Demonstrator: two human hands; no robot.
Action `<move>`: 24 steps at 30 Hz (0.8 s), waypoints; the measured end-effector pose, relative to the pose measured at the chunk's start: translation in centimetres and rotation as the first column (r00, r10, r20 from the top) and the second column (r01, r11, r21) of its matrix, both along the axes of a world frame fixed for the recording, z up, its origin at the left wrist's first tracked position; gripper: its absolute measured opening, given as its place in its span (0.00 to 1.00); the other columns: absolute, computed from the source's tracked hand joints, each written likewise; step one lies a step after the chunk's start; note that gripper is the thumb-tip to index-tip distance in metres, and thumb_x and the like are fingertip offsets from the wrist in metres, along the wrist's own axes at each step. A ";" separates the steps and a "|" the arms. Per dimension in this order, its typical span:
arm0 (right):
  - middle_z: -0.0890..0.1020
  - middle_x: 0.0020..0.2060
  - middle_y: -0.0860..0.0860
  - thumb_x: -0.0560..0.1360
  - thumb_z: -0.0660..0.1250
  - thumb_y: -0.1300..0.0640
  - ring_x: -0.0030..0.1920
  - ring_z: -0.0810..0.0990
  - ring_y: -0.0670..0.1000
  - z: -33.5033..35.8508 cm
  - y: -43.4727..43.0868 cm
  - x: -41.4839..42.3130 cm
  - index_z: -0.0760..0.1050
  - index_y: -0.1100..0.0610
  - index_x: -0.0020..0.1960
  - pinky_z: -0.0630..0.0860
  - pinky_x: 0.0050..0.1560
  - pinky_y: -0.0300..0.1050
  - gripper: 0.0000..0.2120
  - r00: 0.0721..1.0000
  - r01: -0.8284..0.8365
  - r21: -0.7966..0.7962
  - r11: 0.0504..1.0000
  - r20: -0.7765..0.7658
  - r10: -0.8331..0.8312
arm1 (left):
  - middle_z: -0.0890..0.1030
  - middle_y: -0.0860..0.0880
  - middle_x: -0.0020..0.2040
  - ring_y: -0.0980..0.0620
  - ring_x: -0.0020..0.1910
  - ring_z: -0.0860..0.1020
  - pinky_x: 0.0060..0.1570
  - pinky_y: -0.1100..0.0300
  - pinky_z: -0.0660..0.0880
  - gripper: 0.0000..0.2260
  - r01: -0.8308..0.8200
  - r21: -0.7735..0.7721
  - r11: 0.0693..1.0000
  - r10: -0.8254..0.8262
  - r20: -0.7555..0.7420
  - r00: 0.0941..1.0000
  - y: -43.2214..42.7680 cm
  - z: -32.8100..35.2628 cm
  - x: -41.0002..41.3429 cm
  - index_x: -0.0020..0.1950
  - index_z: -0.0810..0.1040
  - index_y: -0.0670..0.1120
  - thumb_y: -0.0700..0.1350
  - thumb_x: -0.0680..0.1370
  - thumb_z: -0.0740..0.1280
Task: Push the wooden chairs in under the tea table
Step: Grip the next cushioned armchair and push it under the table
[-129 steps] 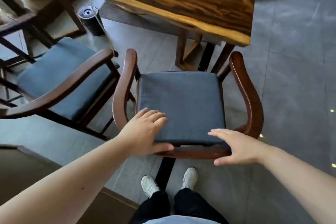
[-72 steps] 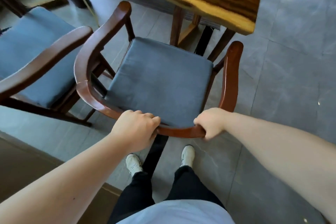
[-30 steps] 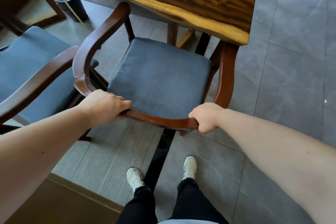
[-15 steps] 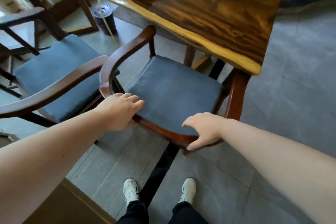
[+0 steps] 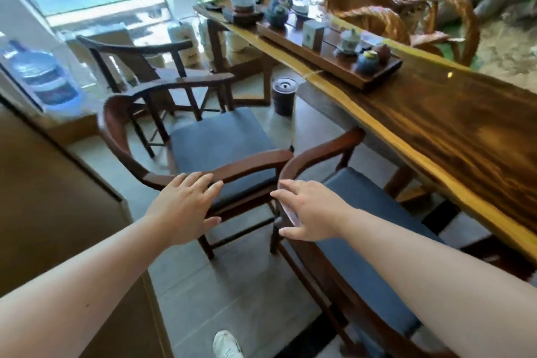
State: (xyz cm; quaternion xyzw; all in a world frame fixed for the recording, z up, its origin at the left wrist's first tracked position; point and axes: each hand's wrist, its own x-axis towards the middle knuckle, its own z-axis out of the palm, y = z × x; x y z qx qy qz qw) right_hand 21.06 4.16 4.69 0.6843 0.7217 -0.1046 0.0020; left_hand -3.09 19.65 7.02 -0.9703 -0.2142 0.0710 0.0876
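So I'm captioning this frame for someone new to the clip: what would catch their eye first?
Two bare arms reach forward, the left hand and right hand open above the curved backs of two wooden armchairs with blue-grey cushions: the left chair and the right chair. On the right runs the long, glossy dark-wood tea table, with a wooden tray of tea ware farther along it.

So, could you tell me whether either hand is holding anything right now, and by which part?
Nothing is held. Both hands are open: left hand over the second chair, right hand at the near chair.
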 end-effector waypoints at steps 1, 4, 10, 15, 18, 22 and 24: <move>0.64 0.74 0.58 0.71 0.64 0.34 0.71 0.65 0.59 -0.2 1.7 -0.3 0.60 0.52 0.75 0.64 0.69 0.54 0.39 1.000 0.001 -0.003 1.000 0.011 -0.001 | 0.72 0.41 0.69 0.39 0.69 0.67 0.67 0.43 0.66 0.33 -0.017 -0.009 1.000 0.017 0.001 1.000 1.4 -0.2 -0.9 0.72 0.67 0.43 0.61 0.73 0.67; 0.65 0.74 0.59 0.70 0.64 0.35 0.71 0.65 0.59 -0.6 5.9 -1.1 0.61 0.52 0.75 0.65 0.69 0.55 0.39 0.999 0.018 -0.004 1.000 0.035 -0.017 | 0.69 0.42 0.71 0.41 0.71 0.64 0.69 0.44 0.63 0.33 -0.035 -0.027 0.999 0.034 -0.016 0.999 5.3 -0.8 -2.8 0.74 0.63 0.45 0.62 0.74 0.64; 0.67 0.73 0.57 0.68 0.68 0.36 0.70 0.66 0.57 -2.2 13.5 -3.3 0.63 0.50 0.73 0.66 0.67 0.56 0.38 0.999 0.048 -0.011 0.999 -0.025 -0.049 | 0.64 0.44 0.74 0.42 0.73 0.60 0.71 0.46 0.57 0.34 -0.054 -0.025 0.998 0.050 -0.139 0.989 14.3 -0.8 -5.7 0.75 0.58 0.47 0.64 0.75 0.61; 0.66 0.73 0.56 0.68 0.68 0.36 0.70 0.66 0.57 -4.5 19.0 -3.3 0.62 0.51 0.73 0.67 0.67 0.56 0.39 0.999 0.000 -0.082 0.997 -0.033 -0.002 | 0.64 0.44 0.74 0.43 0.73 0.59 0.72 0.45 0.56 0.34 -0.065 -0.024 0.998 0.059 -0.214 0.975 19.4 -1.6 -5.9 0.75 0.57 0.48 0.63 0.75 0.61; 0.67 0.71 0.56 0.68 0.68 0.35 0.69 0.68 0.58 -6.5 22.5 -3.1 0.62 0.50 0.73 0.67 0.66 0.56 0.39 0.999 -0.033 -0.118 0.992 -0.029 0.030 | 0.64 0.44 0.74 0.43 0.73 0.59 0.72 0.45 0.56 0.36 -0.083 -0.020 0.996 0.074 -0.270 0.960 22.0 -2.6 -5.7 0.76 0.56 0.49 0.64 0.74 0.62; 0.67 0.71 0.54 0.66 0.69 0.34 0.68 0.68 0.57 -9.6 28.1 -3.1 0.62 0.49 0.72 0.68 0.65 0.55 0.39 0.994 -0.086 -0.188 0.978 -0.081 0.071 | 0.62 0.44 0.75 0.42 0.73 0.58 0.72 0.43 0.55 0.36 -0.084 -0.014 0.996 0.072 -0.386 0.920 26.0 -3.5 -5.6 0.76 0.54 0.50 0.63 0.74 0.63; 0.66 0.72 0.54 0.66 0.68 0.33 0.69 0.67 0.57 -10.7 30.5 -3.8 0.61 0.49 0.72 0.67 0.66 0.56 0.41 0.990 -0.110 -0.231 0.967 -0.110 0.086 | 0.61 0.44 0.76 0.41 0.74 0.56 0.73 0.42 0.54 0.37 -0.088 -0.011 0.996 0.075 -0.433 0.898 28.3 -3.4 -5.8 0.76 0.53 0.51 0.63 0.74 0.63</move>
